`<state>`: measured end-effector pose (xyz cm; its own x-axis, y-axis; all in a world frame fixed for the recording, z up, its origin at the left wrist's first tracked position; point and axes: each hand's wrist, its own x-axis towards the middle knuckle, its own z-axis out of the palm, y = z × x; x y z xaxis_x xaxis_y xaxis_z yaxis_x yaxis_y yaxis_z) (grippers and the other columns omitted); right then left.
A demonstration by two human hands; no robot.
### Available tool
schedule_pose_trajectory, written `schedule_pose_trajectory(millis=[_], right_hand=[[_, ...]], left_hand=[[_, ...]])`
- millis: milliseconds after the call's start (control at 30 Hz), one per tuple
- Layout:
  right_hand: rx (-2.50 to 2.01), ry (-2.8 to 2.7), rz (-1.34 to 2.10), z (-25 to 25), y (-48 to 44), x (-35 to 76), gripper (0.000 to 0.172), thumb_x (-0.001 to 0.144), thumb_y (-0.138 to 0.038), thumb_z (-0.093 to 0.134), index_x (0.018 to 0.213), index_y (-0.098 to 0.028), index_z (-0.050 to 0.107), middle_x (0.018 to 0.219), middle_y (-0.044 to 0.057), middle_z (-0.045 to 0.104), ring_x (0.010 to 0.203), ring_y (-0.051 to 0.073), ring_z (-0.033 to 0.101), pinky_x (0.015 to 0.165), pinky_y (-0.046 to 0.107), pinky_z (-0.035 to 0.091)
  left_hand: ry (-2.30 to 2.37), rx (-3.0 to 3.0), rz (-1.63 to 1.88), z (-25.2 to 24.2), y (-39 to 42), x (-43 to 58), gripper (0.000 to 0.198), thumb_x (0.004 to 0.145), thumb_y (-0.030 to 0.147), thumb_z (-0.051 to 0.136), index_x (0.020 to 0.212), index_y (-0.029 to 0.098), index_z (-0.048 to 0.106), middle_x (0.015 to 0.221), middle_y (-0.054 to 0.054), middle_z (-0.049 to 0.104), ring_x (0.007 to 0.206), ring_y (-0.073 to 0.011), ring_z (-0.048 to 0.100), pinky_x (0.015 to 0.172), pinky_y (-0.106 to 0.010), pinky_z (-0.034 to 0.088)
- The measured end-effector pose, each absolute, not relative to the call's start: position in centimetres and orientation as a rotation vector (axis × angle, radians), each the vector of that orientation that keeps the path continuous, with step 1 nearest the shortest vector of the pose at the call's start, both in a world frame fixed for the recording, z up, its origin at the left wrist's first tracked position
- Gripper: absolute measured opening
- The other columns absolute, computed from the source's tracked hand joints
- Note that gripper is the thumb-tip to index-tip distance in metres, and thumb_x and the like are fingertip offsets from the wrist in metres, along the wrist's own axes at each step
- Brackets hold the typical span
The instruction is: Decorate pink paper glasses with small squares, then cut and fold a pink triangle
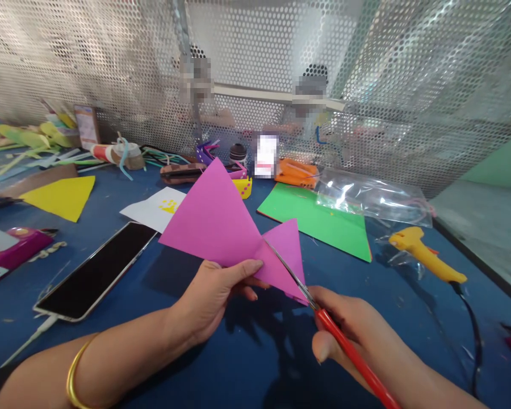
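My left hand (215, 295) pinches the lower edge of a folded pink paper triangle (215, 224), holding it up above the blue table (247, 363). Red-handled scissors (323, 321) are gripped in my right hand (357, 335). Their metal blades (287, 270) run up along a cut in the pink paper, and a smaller pink flap (287, 241) sits to the right of the blades.
A phone (97, 270) with a cable lies at the left. A green sheet (319, 218), a yellow glue gun (426, 255), a clear plastic bag (375, 196), yellow paper (62, 196), white paper (153, 207) and craft clutter lie about. Two people sit behind the perforated metal screen (409, 85).
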<state>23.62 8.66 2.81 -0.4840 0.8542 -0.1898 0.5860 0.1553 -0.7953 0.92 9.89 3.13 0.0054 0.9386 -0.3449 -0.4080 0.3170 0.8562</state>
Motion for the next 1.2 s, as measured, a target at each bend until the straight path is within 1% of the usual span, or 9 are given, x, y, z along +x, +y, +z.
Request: schedule_pose_trajectory(millis=[200, 333, 433, 600, 700, 767, 867, 1067, 1200], right_hand=[[-1.345, -2.088, 1.348, 2.6, 8.5, 24.0, 0.048, 0.085, -0.069, 0.047, 0.098, -0.025, 0.061, 0.064, -0.004, 0.047, 0.057, 0.011, 0.043, 0.048, 0.021, 0.029], [-1.283, -2.084, 1.448, 3.1, 8.7, 24.2, 0.06, 0.075, -0.079, 0.046, 0.091, -0.022, 0.058, 0.065, -0.005, 0.037, 0.056, 0.009, 0.033, 0.047, 0.022, 0.024], [-1.241, -2.073, 1.551, 3.0, 8.7, 24.5, 0.064, 0.072, -0.083, 0.044, 0.087, -0.021, 0.054, 0.067, -0.005, 0.037, 0.057, 0.009, 0.029, 0.048, 0.022, 0.024], [-1.256, -2.067, 1.469, 2.6, 8.5, 24.5, 0.057, 0.076, -0.077, 0.049, 0.083, -0.02, 0.051, 0.068, -0.006, 0.036, 0.06, 0.009, 0.028, 0.049, 0.022, 0.023], [-1.266, -2.124, 1.501, 3.3, 8.6, 24.3, 0.063, 0.073, -0.082, 0.045, 0.084, -0.02, 0.051, 0.067, -0.006, 0.037, 0.059, 0.009, 0.029, 0.049, 0.022, 0.024], [-1.262, -2.136, 1.552, 4.1, 8.6, 24.2, 0.068, 0.07, -0.086, 0.04, 0.082, -0.02, 0.049, 0.065, -0.006, 0.038, 0.057, 0.009, 0.03, 0.049, 0.022, 0.025], [-1.273, -2.112, 1.607, 5.0, 8.7, 24.0, 0.068, 0.07, -0.087, 0.039, 0.08, -0.02, 0.046, 0.063, -0.006, 0.04, 0.055, 0.008, 0.031, 0.049, 0.023, 0.026], [-1.266, -2.131, 1.485, 4.1, 8.5, 23.9, 0.066, 0.072, -0.085, 0.041, 0.079, -0.02, 0.047, 0.064, -0.005, 0.039, 0.057, 0.009, 0.029, 0.049, 0.023, 0.025], [-1.331, -2.114, 1.469, 3.7, 8.4, 23.9, 0.068, 0.068, -0.087, 0.042, 0.081, -0.021, 0.05, 0.062, -0.005, 0.043, 0.056, 0.009, 0.031, 0.048, 0.023, 0.025]], left_hand=[[1.078, 0.649, 1.166, 3.1, 9.8, 0.9, 0.015, 0.067, 0.022, 0.082, 0.073, 0.01, 0.075, 0.063, -0.006, 0.071, 0.052, -0.0122, 0.063, 0.045, -0.018, 0.051], [1.088, 0.653, 1.176, 3.0, 9.8, 0.9, 0.015, 0.067, 0.022, 0.082, 0.074, 0.011, 0.075, 0.063, -0.005, 0.071, 0.054, -0.0128, 0.064, 0.046, -0.018, 0.05], [1.097, 0.66, 1.196, 3.1, 9.7, 0.9, 0.014, 0.066, 0.021, 0.082, 0.072, 0.011, 0.074, 0.061, -0.004, 0.07, 0.053, -0.0128, 0.064, 0.045, -0.018, 0.05], [1.079, 0.666, 1.173, 3.2, 9.7, 0.8, 0.015, 0.067, 0.022, 0.082, 0.074, 0.011, 0.074, 0.062, -0.004, 0.069, 0.054, -0.0132, 0.064, 0.045, -0.018, 0.05], [1.086, 0.652, 1.19, 3.2, 9.8, 0.7, 0.014, 0.066, 0.021, 0.082, 0.072, 0.012, 0.074, 0.064, -0.004, 0.07, 0.055, -0.0129, 0.063, 0.047, -0.019, 0.05], [1.086, 0.639, 1.209, 3.2, 9.8, 0.7, 0.015, 0.066, 0.021, 0.083, 0.075, 0.013, 0.074, 0.07, -0.004, 0.071, 0.059, -0.013, 0.064, 0.051, -0.02, 0.052], [1.08, 0.64, 1.205, 3.2, 9.8, 0.7, 0.017, 0.066, 0.021, 0.083, 0.079, 0.014, 0.075, 0.075, -0.005, 0.072, 0.062, -0.0131, 0.064, 0.054, -0.021, 0.053], [1.079, 0.68, 1.172, 3.2, 9.8, 0.8, 0.014, 0.067, 0.023, 0.082, 0.075, 0.014, 0.074, 0.067, -0.005, 0.071, 0.059, -0.0137, 0.063, 0.052, -0.021, 0.05], [1.093, 0.658, 1.182, 3.4, 9.7, 0.7, 0.014, 0.065, 0.022, 0.083, 0.072, 0.014, 0.074, 0.065, -0.005, 0.071, 0.056, -0.0133, 0.063, 0.053, -0.021, 0.051]])
